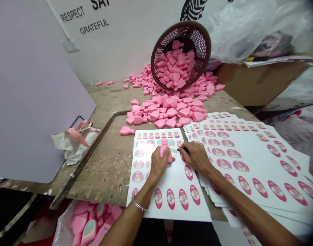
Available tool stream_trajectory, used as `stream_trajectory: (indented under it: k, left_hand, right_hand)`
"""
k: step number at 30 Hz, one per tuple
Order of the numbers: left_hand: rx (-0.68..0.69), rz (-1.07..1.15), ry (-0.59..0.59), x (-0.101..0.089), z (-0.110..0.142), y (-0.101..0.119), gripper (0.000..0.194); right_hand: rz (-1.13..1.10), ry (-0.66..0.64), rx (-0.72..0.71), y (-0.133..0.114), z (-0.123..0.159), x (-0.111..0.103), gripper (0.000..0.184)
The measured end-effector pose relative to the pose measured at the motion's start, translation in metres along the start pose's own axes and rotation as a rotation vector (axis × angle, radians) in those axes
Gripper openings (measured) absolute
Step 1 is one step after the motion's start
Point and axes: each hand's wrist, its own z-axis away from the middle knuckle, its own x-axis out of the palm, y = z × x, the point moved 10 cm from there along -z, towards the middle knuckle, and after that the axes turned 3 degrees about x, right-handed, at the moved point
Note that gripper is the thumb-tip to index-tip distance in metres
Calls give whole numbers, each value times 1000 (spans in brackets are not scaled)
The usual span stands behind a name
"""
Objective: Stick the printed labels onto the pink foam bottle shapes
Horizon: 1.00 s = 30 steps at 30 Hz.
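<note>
Left grip [158,160] clasps a pink bottle [164,145], forearm [127,222] slanting inward; right grip [196,155] curls, hold unclear.

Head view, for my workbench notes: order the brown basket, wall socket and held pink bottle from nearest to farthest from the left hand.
1. Pink bottle: in the left hand.
2. Brown basket: ahead, slightly right, tipped over.
3. Wall socket: far back, left side.

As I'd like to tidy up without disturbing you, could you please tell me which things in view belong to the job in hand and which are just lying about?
Belonging to the job: pink piece in the left hand, sheet beneath it, stacked sheets, loose pieces, basket, bag of pieces.
Apparently just lying about: cloth bag, carton, clear plastic.
</note>
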Motion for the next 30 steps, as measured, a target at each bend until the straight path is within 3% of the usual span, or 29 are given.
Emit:
stream_trajectory:
  k: [8, 13, 16, 19, 21, 25, 30]
  left_hand:
    - [36, -5, 4, -2, 0, -2, 36]
    - [15, 63, 27, -3, 1, 1, 37]
    - [-38, 146, 24, -2, 0, -3, 37]
    - [-81, 243, -1, -1, 1, -8, 45]
    - [-92, 362, -19, 0, 4, -7, 53]
    - [-162, 613, -64, 5, 17, 0, 64]
    - [-203, 648, -97, 7, 31, 12, 65]
  right_hand:
    - [-16, 40, 70, 1, -2, 0, 14]
    - [44, 184, -54, -22, 2, -15, 17]
    - [-116, 194, -4, -15, 1, -25, 22]
    - [-441, 171, 243, 11, 2, -30, 31]
    - [-610, 151, 352, 15, 4, -33, 34]
    - [-705, 54, 340, -11, 8, -36, 40]
    - [-766, 5, 275, -37, 13, -35, 31]
